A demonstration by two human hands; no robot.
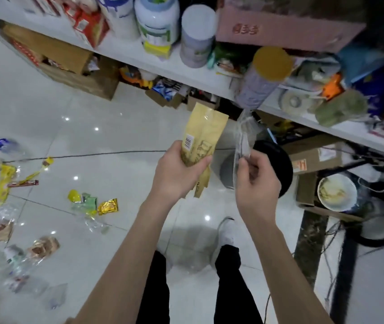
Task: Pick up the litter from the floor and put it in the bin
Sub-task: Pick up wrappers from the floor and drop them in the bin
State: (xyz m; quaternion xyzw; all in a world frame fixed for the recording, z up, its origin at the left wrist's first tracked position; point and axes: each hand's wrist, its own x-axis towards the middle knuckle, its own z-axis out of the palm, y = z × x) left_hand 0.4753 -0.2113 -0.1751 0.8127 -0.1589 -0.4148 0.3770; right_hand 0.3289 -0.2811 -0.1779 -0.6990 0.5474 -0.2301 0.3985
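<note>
The left hand [179, 171] is curled round the lower half of a tan packet [204, 134], held upright just left of the bin [277, 162]. The right hand [256, 183] pinches a clear plastic wrapper [244, 134] at the bin's left edge. More wrappers [88, 204] lie on the floor [116, 113], well left of the bin.

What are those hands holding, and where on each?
The left hand grips the tan packet around its lower middle; the right hand pinches the clear wrapper at its lower part.
</note>
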